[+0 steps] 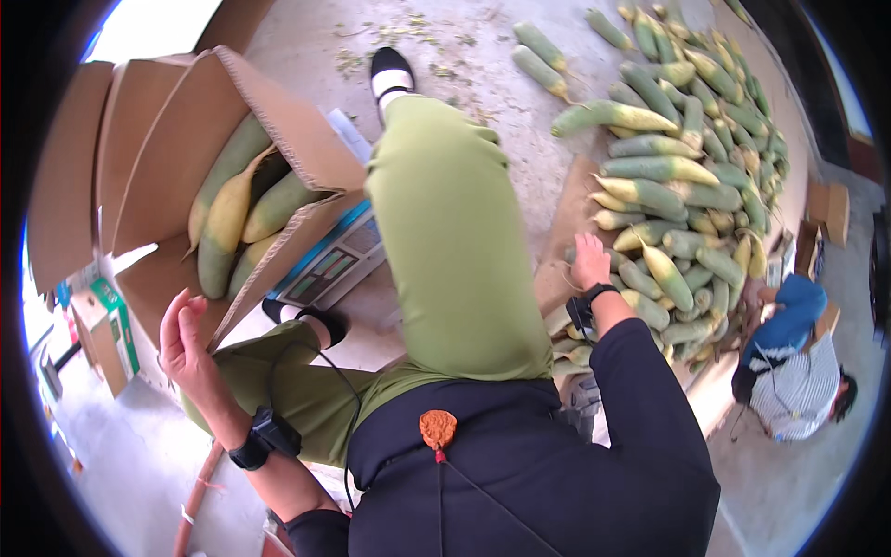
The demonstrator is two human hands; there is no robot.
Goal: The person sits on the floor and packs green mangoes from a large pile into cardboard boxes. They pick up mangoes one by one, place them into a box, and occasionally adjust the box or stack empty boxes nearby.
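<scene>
My right hand is at the near left edge of a large heap of green radishes. Its fingers lie around a green radish, whose ends show on both sides of the hand. My left hand is raised by the near edge of an open cardboard box. Its fingers are loosely bent, and nothing shows in them. Inside the box lie several green radishes, some with yellowish tapering ends. Part of the box's inside is hidden behind its flap.
My legs in green trousers stand between box and heap. Flattened cardboard lies under the heap's edge. Leaf scraps litter the concrete floor. At right, another person sits beside the heap. A green-and-white carton stands at left.
</scene>
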